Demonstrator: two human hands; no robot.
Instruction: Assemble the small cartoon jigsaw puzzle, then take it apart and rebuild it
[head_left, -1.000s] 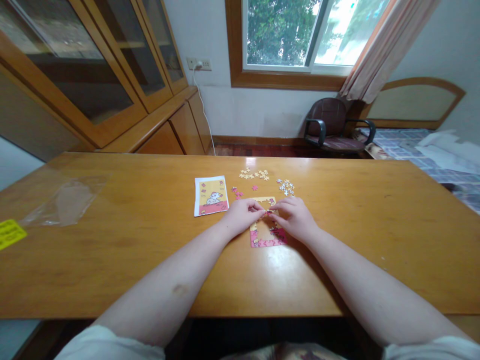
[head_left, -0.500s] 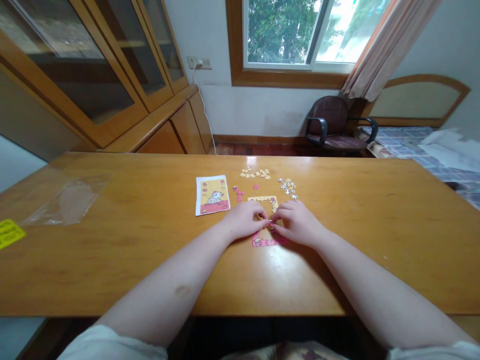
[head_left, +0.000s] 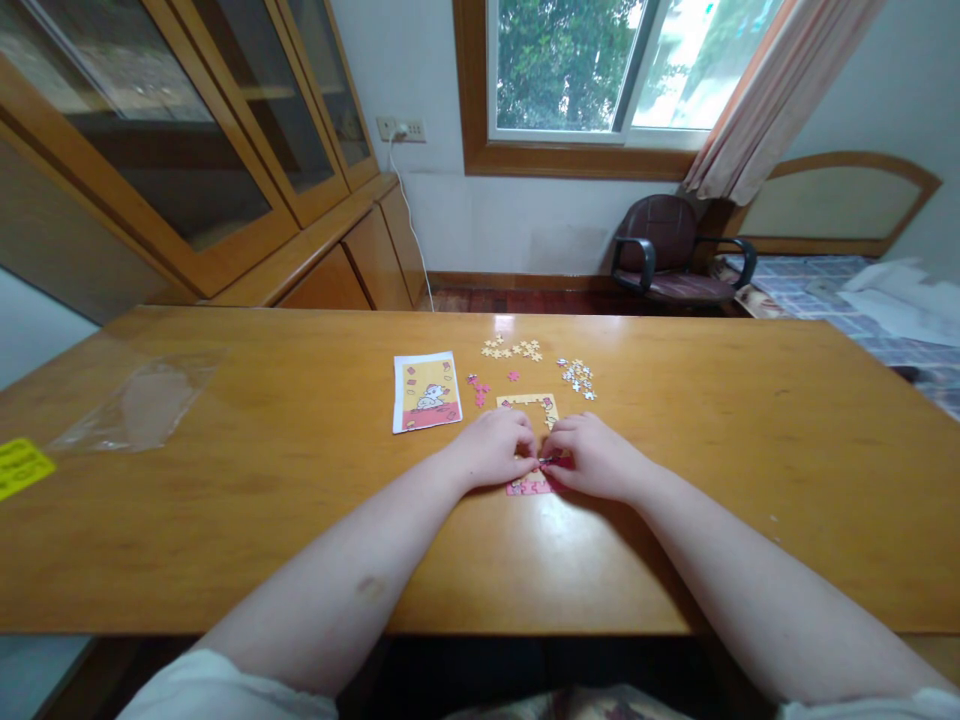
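Note:
A jigsaw puzzle [head_left: 528, 489] lies on the wooden table, its pink lower border and yellow upper border joined into a frame. Over its middle, my left hand [head_left: 495, 447] and my right hand [head_left: 598, 455] meet fingertip to fingertip. Both are closed, pinching a small puzzle piece [head_left: 542, 461] that looks pink and partly dark; fingers cover most of it. Parts of the frame's sides are hidden under my hands. Just beyond lie loose pink pieces [head_left: 481, 390], yellow pieces [head_left: 512, 350] and white pieces [head_left: 578, 378].
Left of the puzzle rests a reference picture card [head_left: 428, 394] with a white animal on it. A clear plastic bag [head_left: 146, 400] and a yellow label [head_left: 22, 468] are on the table's left side. Behind the table [head_left: 720, 400] stands an office chair [head_left: 667, 245].
Both my hands have shifted slightly down toward the puzzle's lower border, still pinching at the same piece. The loose pieces and the card stay where they were.

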